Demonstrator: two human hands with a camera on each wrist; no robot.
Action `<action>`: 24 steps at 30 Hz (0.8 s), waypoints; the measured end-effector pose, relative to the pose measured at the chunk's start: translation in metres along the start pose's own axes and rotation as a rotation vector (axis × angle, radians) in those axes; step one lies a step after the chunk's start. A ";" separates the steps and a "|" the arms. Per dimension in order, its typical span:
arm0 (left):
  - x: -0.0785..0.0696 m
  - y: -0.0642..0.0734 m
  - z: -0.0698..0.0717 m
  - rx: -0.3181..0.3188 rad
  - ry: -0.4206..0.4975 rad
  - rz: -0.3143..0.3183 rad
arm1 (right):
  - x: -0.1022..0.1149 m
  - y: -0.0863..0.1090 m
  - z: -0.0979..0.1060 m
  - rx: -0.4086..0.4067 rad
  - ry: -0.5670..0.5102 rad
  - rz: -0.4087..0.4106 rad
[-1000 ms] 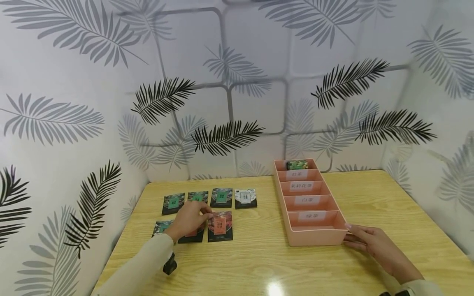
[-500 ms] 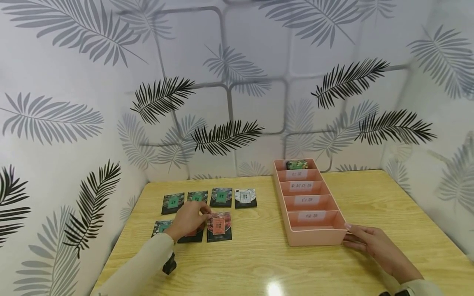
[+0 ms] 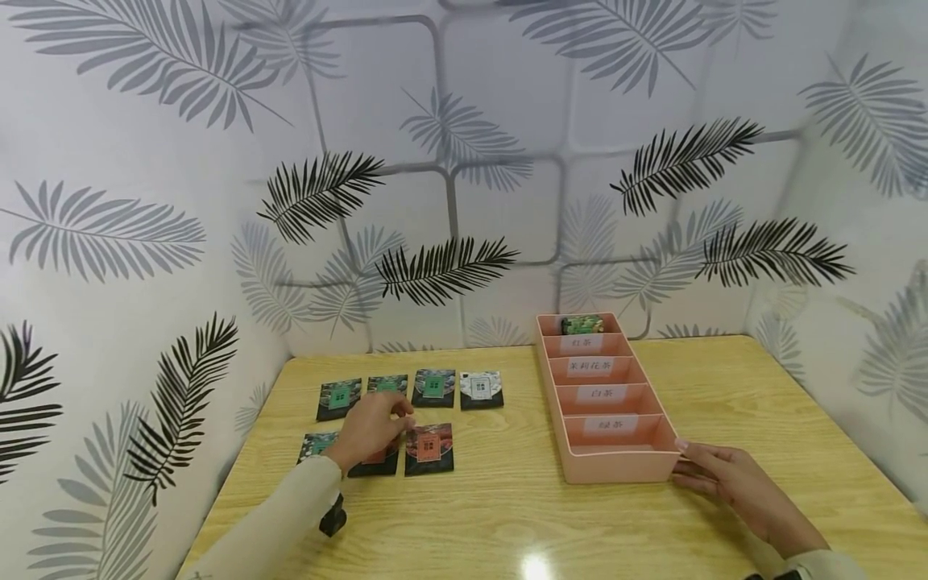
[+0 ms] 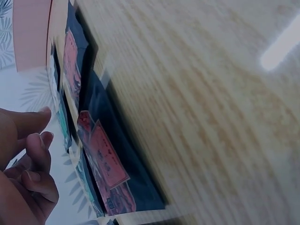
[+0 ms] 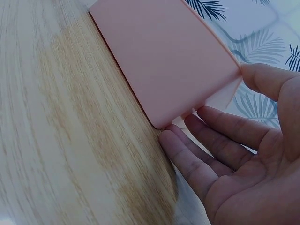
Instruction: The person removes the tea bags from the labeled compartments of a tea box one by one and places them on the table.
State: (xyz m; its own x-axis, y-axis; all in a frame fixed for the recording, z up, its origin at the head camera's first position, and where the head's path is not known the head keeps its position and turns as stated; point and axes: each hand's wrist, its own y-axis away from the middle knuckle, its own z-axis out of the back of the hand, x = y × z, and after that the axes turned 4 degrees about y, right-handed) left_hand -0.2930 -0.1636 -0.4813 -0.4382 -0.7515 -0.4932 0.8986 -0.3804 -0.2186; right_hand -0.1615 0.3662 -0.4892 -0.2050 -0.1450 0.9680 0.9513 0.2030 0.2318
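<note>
On the wooden table my left hand (image 3: 373, 431) hovers over the lower row of tea packets, fingers loosely bent. In the left wrist view, a gap shows between thumb and fingertips, with nothing held. Just right of it lies a red-labelled tea packet (image 3: 429, 449); another red-labelled tea packet (image 4: 108, 157) is partly hidden beneath the hand in the head view. My right hand (image 3: 732, 475) touches the near right corner of a pink divided box (image 3: 619, 467), thumb at the rim and nearly straight fingers against the side. Its dividers carry handwritten labels.
Behind the left hand, a row holds several green-labelled packets (image 3: 433, 388) and a white packet (image 3: 482, 390). A greenish packet (image 3: 317, 445) lies left of the hand. In the box's farthest compartment sits a green packet (image 3: 582, 325). Leaf-patterned walls (image 3: 500, 209) border the table.
The right-hand red-labelled packet's top edge has dropped, and the packet now lies flatter beside my left hand. Both hands stay nearly in place; the box has not moved.
</note>
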 end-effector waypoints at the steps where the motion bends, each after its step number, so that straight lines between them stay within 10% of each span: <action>1: -0.001 -0.001 0.001 -0.002 0.007 -0.001 | 0.000 0.000 0.000 -0.001 0.002 0.000; 24: -0.032 -0.039 -0.001 -0.052 -0.011 -0.089 | 0.000 0.000 -0.001 -0.001 -0.011 0.013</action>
State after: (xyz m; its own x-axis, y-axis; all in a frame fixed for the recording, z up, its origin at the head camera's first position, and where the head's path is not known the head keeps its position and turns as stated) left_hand -0.3138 -0.1240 -0.4576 -0.5164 -0.7217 -0.4609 0.8559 -0.4176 -0.3050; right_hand -0.1615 0.3652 -0.4893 -0.1954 -0.1321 0.9718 0.9540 0.2043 0.2196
